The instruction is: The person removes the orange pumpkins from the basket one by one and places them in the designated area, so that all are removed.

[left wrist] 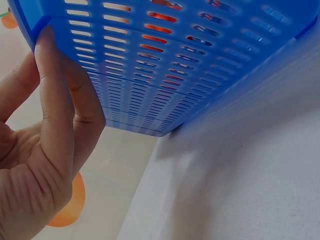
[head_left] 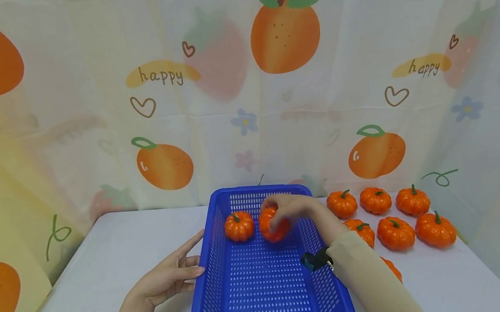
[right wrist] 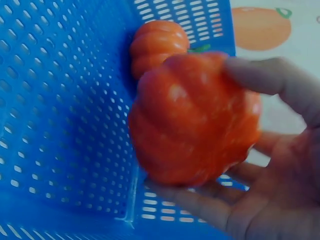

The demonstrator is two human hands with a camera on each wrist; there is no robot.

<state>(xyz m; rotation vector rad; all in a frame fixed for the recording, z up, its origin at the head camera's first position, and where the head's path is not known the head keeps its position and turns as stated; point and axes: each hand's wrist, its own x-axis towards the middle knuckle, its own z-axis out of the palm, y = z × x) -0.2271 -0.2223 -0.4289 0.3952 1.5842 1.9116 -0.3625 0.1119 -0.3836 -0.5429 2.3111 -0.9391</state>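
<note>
A blue plastic basket (head_left: 266,280) with slotted walls stands in front of me. My left hand (head_left: 171,274) is at its left side, thumb and forefinger spread along the outer edge. In the left wrist view, the left hand's fingertips touch the basket just under the rim. My right hand (head_left: 287,209) grips a small orange pumpkin (right wrist: 195,120) inside the basket's far right part, thumb on one side and fingers around the other. Next to it in the basket sits another pumpkin (head_left: 239,227), green stem up.
Several more small pumpkins (head_left: 396,233) stand in rows on the white table (head_left: 80,273) right of the basket. My right forearm partly covers the nearest ones. A fruit-printed curtain (head_left: 229,143) hangs behind the table.
</note>
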